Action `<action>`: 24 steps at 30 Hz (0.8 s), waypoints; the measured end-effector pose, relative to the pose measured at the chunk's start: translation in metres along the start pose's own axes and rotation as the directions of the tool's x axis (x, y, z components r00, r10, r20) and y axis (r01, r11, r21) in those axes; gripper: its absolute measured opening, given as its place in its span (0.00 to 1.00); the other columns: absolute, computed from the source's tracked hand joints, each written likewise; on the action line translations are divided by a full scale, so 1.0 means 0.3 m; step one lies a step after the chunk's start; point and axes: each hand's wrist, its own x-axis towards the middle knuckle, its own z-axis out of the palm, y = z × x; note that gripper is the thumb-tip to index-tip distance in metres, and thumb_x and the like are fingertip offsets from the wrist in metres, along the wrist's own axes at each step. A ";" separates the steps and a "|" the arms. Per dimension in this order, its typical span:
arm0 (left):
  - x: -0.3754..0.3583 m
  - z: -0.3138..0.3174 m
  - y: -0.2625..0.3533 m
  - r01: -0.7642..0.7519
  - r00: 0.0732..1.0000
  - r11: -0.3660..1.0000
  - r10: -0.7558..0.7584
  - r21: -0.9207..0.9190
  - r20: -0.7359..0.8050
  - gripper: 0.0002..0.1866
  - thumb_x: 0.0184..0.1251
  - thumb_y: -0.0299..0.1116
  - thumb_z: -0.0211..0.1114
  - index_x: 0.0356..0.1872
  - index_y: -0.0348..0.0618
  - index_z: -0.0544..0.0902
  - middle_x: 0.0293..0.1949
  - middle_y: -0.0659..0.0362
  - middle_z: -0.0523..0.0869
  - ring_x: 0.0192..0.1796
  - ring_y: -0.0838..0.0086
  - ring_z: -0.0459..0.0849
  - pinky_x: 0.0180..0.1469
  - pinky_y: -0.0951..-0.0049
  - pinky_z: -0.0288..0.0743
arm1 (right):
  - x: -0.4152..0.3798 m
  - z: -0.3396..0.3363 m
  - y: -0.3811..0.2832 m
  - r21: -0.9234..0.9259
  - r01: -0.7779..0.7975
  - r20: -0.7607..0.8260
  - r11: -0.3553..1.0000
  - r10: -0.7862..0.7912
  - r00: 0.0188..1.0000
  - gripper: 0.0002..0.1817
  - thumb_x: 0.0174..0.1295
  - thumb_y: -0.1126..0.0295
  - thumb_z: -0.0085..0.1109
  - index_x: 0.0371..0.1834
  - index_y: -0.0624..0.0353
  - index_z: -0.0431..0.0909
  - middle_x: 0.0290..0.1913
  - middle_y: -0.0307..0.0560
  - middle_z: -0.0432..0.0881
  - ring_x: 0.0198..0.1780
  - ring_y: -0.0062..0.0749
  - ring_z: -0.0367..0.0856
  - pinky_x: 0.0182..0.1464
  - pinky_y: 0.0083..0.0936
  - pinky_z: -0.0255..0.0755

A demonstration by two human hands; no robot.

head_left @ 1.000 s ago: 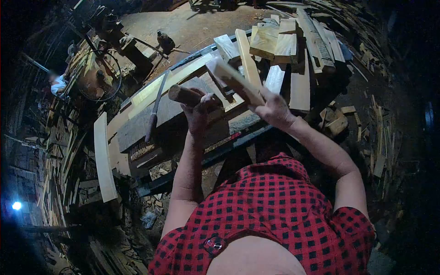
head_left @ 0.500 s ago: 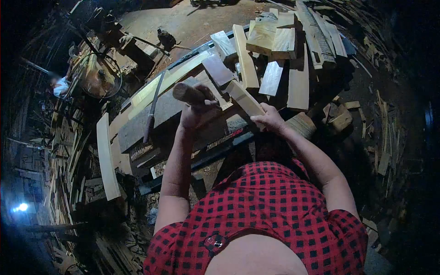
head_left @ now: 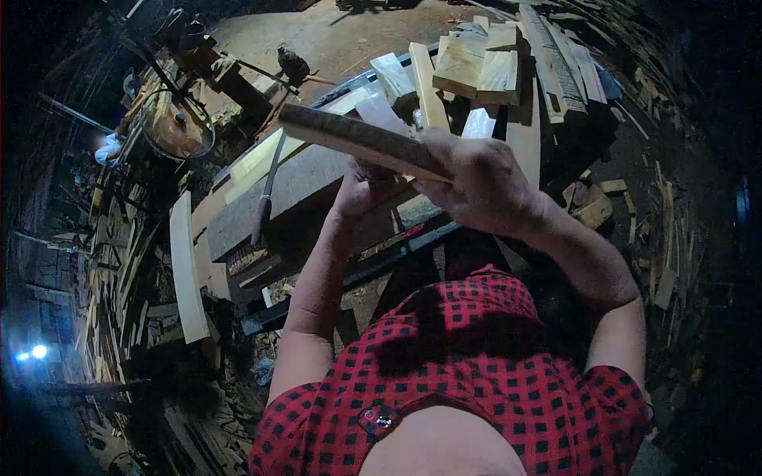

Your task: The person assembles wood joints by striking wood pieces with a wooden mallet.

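Observation:
My right hand (head_left: 484, 178) grips one end of a wooden plank (head_left: 357, 147), raised close to the camera and slanting up to the left. Its visible face is in shadow. Below the plank is my left hand (head_left: 367, 190), its fingers curled and partly covered by the plank; what they hold is hidden. Beneath both hands lies a thick, rough grey timber (head_left: 305, 190). A long thin tool with a dark handle (head_left: 260, 220) rests across that timber, to the left of my left hand.
Cut wood blocks (head_left: 460, 65) are piled beyond my right hand, beside long boards (head_left: 556, 71). A pale curved board (head_left: 186, 270) leans at the left. A round metal-rimmed basin (head_left: 178, 131) stands at the upper left, with a person (head_left: 107, 149) near it. Scrap wood surrounds the work area.
My right hand has risen towards the camera and swung the plank leftward over my left hand. The round-ended wooden piece seen in my left hand earlier is now out of sight.

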 end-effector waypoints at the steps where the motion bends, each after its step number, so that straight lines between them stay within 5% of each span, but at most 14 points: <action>1: -0.005 -0.001 -0.006 0.003 1.000 1.000 -0.003 0.001 0.000 0.09 0.47 0.29 0.66 0.27 0.44 0.73 0.27 0.67 0.74 0.30 0.83 0.71 0.31 0.81 0.66 | 0.002 -0.024 -0.012 0.002 -0.002 0.000 1.000 0.002 1.000 0.18 0.52 0.67 0.61 0.44 0.61 0.70 0.25 0.54 0.77 0.29 0.43 0.81 0.31 0.33 0.75; 3: -0.002 -0.011 -0.030 0.008 1.000 0.995 -0.008 0.095 0.007 0.10 0.45 0.29 0.68 0.28 0.43 0.75 0.26 0.68 0.75 0.30 0.84 0.72 0.31 0.81 0.67 | 0.027 -0.104 -0.038 -0.062 -0.131 0.120 0.989 0.138 0.983 0.16 0.51 0.70 0.63 0.41 0.63 0.71 0.31 0.47 0.79 0.32 0.31 0.81 0.36 0.27 0.75; 5: -0.009 -0.019 -0.045 0.016 1.000 0.991 -0.018 0.136 0.008 0.11 0.44 0.29 0.69 0.28 0.43 0.75 0.25 0.68 0.75 0.30 0.85 0.73 0.31 0.81 0.67 | 0.036 -0.115 -0.042 0.028 -0.053 -0.019 0.998 0.054 0.998 0.16 0.52 0.70 0.63 0.42 0.63 0.71 0.30 0.46 0.79 0.32 0.31 0.81 0.35 0.27 0.75; 7: -0.006 -0.030 -0.043 0.019 0.998 0.988 -0.028 0.152 0.062 0.12 0.44 0.30 0.70 0.29 0.43 0.76 0.25 0.68 0.76 0.30 0.85 0.73 0.30 0.81 0.67 | 0.059 -0.115 -0.075 0.372 0.236 -0.460 0.898 -0.043 0.887 0.16 0.52 0.71 0.62 0.42 0.62 0.69 0.28 0.46 0.78 0.31 0.30 0.80 0.35 0.26 0.75; 8: -0.001 -0.030 -0.055 0.013 0.998 0.988 -0.023 0.153 0.063 0.12 0.44 0.30 0.70 0.29 0.43 0.76 0.25 0.68 0.76 0.30 0.85 0.73 0.30 0.81 0.67 | 0.053 -0.103 -0.072 0.234 0.211 -0.459 0.949 -0.083 0.885 0.19 0.47 0.72 0.62 0.42 0.61 0.67 0.25 0.55 0.77 0.30 0.48 0.81 0.32 0.33 0.74; 9: 0.004 -0.028 -0.077 0.049 0.999 0.999 -0.049 -0.018 0.018 0.12 0.43 0.30 0.70 0.29 0.43 0.76 0.26 0.68 0.76 0.30 0.85 0.73 0.30 0.81 0.68 | 0.040 -0.085 -0.051 0.231 0.216 -0.461 0.949 -0.089 0.883 0.19 0.47 0.72 0.62 0.42 0.61 0.67 0.25 0.55 0.77 0.30 0.48 0.81 0.32 0.33 0.74; 10: 0.009 -0.019 -0.078 0.077 0.996 0.979 -0.083 -0.191 -0.022 0.13 0.43 0.30 0.70 0.29 0.43 0.76 0.26 0.68 0.77 0.29 0.85 0.73 0.30 0.80 0.68 | 0.019 -0.070 -0.017 0.125 0.024 -0.139 0.992 -0.007 0.990 0.19 0.48 0.71 0.62 0.43 0.61 0.67 0.26 0.55 0.78 0.31 0.48 0.81 0.33 0.33 0.74; 11: 0.002 -0.022 -0.069 0.078 0.996 0.979 -0.084 -0.189 -0.020 0.13 0.43 0.30 0.70 0.29 0.43 0.76 0.26 0.68 0.77 0.29 0.85 0.73 0.30 0.80 0.68 | 0.001 -0.067 0.006 -0.041 -0.131 0.178 0.991 0.136 0.974 0.20 0.50 0.71 0.62 0.44 0.61 0.67 0.26 0.55 0.78 0.31 0.47 0.81 0.34 0.32 0.74; 13: -0.007 -0.014 -0.020 0.020 0.999 0.999 -0.022 0.049 0.031 0.13 0.45 0.32 0.70 0.31 0.42 0.76 0.26 0.68 0.77 0.29 0.86 0.73 0.30 0.80 0.69 | 0.006 -0.100 0.007 -0.074 -0.119 0.155 0.990 0.129 0.979 0.19 0.51 0.68 0.62 0.43 0.61 0.67 0.27 0.56 0.78 0.32 0.48 0.81 0.34 0.32 0.74; 16: 0.003 -0.031 -0.048 -0.024 0.999 0.991 0.017 0.135 0.050 0.15 0.46 0.35 0.72 0.31 0.42 0.76 0.27 0.68 0.77 0.30 0.86 0.73 0.31 0.81 0.70 | 0.019 -0.092 -0.029 0.406 0.031 -0.286 0.913 0.094 0.954 0.19 0.51 0.67 0.62 0.43 0.62 0.68 0.26 0.58 0.78 0.31 0.53 0.80 0.34 0.39 0.75; 19: 0.008 -0.014 -0.042 -0.066 0.995 0.995 0.061 0.070 0.076 0.14 0.46 0.31 0.71 0.32 0.42 0.76 0.26 0.69 0.75 0.29 0.86 0.72 0.31 0.81 0.70 | -0.036 -0.023 0.002 0.121 -0.026 -0.190 0.992 0.049 0.981 0.18 0.51 0.67 0.62 0.43 0.61 0.69 0.26 0.58 0.78 0.32 0.53 0.80 0.32 0.39 0.74; 20: -0.004 -0.001 -0.024 -0.067 0.995 0.995 0.061 0.071 0.079 0.14 0.46 0.31 0.71 0.32 0.42 0.76 0.26 0.69 0.75 0.29 0.86 0.72 0.31 0.81 0.70 | -0.053 -0.011 0.009 0.004 -0.205 0.093 0.979 0.204 0.975 0.19 0.50 0.67 0.62 0.44 0.60 0.70 0.26 0.59 0.78 0.33 0.54 0.80 0.33 0.40 0.74; 22: -0.034 0.060 0.057 0.068 0.998 0.981 -0.066 0.182 -0.018 0.13 0.45 0.25 0.69 0.32 0.42 0.75 0.25 0.69 0.72 0.30 0.84 0.72 0.31 0.80 0.69 | -0.078 -0.010 0.042 0.071 -0.197 0.044 0.978 0.194 0.980 0.19 0.50 0.67 0.62 0.44 0.59 0.70 0.27 0.60 0.78 0.34 0.54 0.80 0.34 0.40 0.74; 24: -0.038 0.005 -0.013 -0.035 0.999 0.987 0.040 0.156 -0.025 0.12 0.45 0.24 0.69 0.31 0.42 0.75 0.25 0.69 0.72 0.30 0.83 0.71 0.30 0.80 0.69 | -0.093 0.003 0.076 0.175 -0.263 -0.016 0.949 0.270 0.963 0.19 0.49 0.68 0.61 0.45 0.59 0.69 0.28 0.60 0.79 0.35 0.55 0.80 0.37 0.40 0.74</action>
